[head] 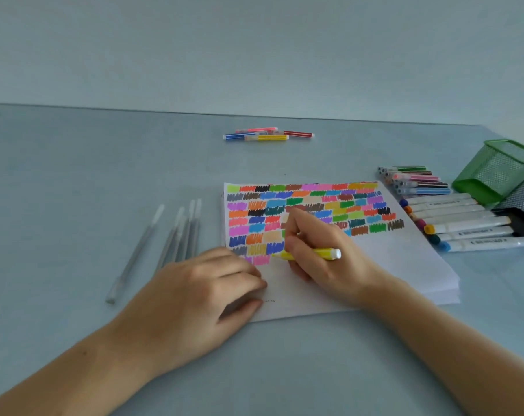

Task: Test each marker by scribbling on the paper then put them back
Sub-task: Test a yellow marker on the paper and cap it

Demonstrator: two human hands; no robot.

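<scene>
A pale blue-grey tabletop (74, 181) runs back to a plain wall. The right hand (323, 250) has its fingers curled round a yellow marker (320, 254), its tip down on the paper (404, 259) at the end of the lowest row of coloured scribbles (302, 205). The left hand (200, 298) lies just beside it, relaxed fingers pressing the paper's near left corner. Left of that hand lie several clear capped pens (179, 232). Beyond the right hand, to its right, rows of thin markers (416, 183) and thicker white markers (461, 220) lie near a green mesh holder (501, 169). Far beyond both hands sit four loose markers (268, 135).
</scene>
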